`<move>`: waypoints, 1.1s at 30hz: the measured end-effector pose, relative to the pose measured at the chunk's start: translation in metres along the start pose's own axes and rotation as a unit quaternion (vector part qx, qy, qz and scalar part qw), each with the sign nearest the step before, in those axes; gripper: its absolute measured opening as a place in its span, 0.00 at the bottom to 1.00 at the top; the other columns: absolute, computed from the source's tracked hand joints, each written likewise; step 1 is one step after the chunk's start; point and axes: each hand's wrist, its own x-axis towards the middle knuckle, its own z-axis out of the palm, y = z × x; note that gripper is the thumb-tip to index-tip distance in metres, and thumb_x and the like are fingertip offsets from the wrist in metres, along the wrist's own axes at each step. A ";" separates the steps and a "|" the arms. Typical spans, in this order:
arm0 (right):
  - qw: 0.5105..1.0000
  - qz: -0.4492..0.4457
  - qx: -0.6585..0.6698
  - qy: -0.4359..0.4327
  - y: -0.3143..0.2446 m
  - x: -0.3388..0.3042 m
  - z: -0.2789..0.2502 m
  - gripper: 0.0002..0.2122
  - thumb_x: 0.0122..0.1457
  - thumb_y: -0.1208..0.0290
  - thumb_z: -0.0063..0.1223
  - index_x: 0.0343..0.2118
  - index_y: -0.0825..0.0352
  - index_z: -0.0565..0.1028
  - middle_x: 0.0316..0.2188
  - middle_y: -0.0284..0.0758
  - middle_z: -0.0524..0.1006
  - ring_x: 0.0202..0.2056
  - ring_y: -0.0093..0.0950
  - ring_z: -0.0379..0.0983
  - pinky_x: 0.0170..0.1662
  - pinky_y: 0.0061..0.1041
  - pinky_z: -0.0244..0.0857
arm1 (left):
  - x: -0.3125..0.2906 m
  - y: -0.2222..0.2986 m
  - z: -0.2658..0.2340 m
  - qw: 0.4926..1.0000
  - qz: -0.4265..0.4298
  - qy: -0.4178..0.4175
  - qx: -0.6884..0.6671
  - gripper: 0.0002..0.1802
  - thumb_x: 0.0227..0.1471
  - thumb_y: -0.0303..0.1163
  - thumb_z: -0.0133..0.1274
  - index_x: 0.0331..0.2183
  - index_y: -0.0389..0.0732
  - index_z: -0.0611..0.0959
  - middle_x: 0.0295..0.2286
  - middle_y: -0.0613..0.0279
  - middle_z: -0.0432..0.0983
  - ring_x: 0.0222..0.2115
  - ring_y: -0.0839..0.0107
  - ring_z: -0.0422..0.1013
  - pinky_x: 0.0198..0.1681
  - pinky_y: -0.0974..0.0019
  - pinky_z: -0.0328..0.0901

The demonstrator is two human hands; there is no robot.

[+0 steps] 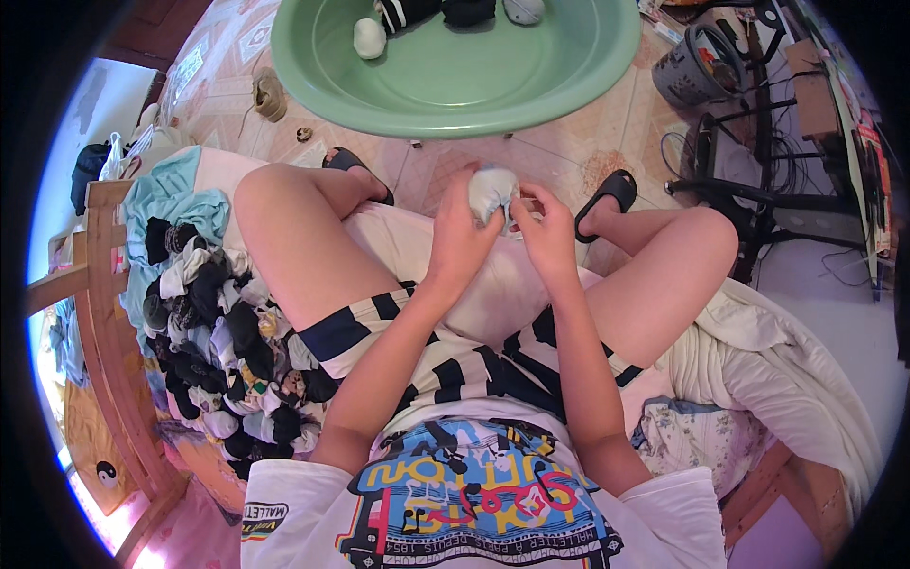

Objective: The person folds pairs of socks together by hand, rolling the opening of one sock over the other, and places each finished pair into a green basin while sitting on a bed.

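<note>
Sock bundle point(494, 192) in two hands

One white, balled-up bundle sits between the knees, short of the tub. The left hand point(459, 226) curls around its left side, thumb near the lower edge; the right hand point(547, 228) has finger and thumb nearly closed on its right edge.

Two black slippers point(618, 192) are on the feet. Beyond them stands one green tub point(445, 122), with four bundles in view: one white point(370, 39), one striped point(411, 12), one black point(469, 11), one grey point(523, 10). One beige shoe point(270, 99) lies left of it; one grey bin point(681, 81) stands right. Beside the left thigh, a sock pile point(242, 327) is too tangled to count.
</note>
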 end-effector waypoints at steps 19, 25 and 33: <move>0.901 0.163 0.390 -0.099 -0.009 0.004 -0.014 0.09 0.56 0.82 0.47 0.40 0.73 0.73 0.24 0.25 0.71 0.16 0.11 0.56 0.20 0.14 0.53 | 0.004 -0.011 0.010 0.991 -0.045 0.003 -0.125 0.14 0.63 0.28 0.38 0.45 0.31 0.73 0.34 0.47 0.75 0.35 0.59 0.72 0.41 0.61 0.65; 0.842 0.188 0.469 -0.191 -0.009 -0.004 -0.009 0.09 0.57 0.81 0.43 0.40 0.72 0.72 0.24 0.27 0.71 0.14 0.11 0.54 0.18 0.16 0.53 | 0.013 -0.030 0.000 0.913 -0.216 -0.044 -0.342 0.18 0.66 0.31 0.34 0.47 0.32 0.74 0.39 0.57 0.75 0.39 0.70 0.72 0.46 0.67 0.66; 0.875 0.179 0.423 -0.155 -0.009 -0.002 0.003 0.08 0.52 0.76 0.42 0.32 0.70 0.73 0.19 0.26 0.67 0.15 0.14 0.54 0.20 0.18 0.53 | 0.017 -0.011 -0.014 0.814 -0.324 0.009 -0.482 0.19 0.64 0.30 0.33 0.48 0.30 0.74 0.44 0.53 0.74 0.46 0.65 0.71 0.50 0.62 0.67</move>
